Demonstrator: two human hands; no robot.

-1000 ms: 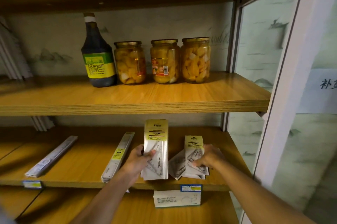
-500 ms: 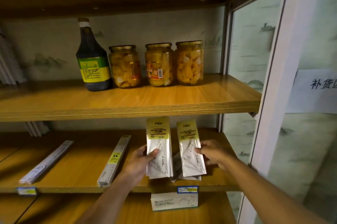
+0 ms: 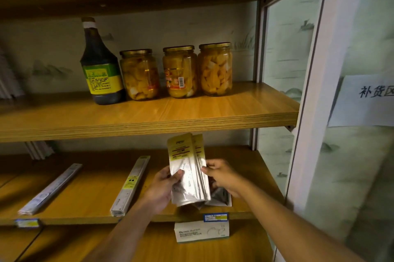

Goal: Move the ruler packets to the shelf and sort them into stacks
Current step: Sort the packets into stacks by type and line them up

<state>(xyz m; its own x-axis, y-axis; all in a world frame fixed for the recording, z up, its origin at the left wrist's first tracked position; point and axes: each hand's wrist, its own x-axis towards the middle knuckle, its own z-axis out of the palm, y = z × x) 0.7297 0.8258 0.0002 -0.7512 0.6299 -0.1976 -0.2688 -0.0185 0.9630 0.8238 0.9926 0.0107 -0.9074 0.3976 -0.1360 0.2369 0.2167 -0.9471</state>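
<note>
Left hand (image 3: 163, 187): I see it gripping the upright ruler packets (image 3: 187, 168).
Right hand (image 3: 223, 176): pinching the packets' right edge above the shelf (image 3: 85, 193).

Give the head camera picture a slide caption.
Both hands, left hand and right hand, hold upright ruler packets together above the middle shelf.

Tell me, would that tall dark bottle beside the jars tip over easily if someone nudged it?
Probably not easily: the dark bottle has a wide base and narrow neck, and looks full, so likely heavy. A push near the cap might still topple it. It looks like glass, so a fall could break it.
</note>
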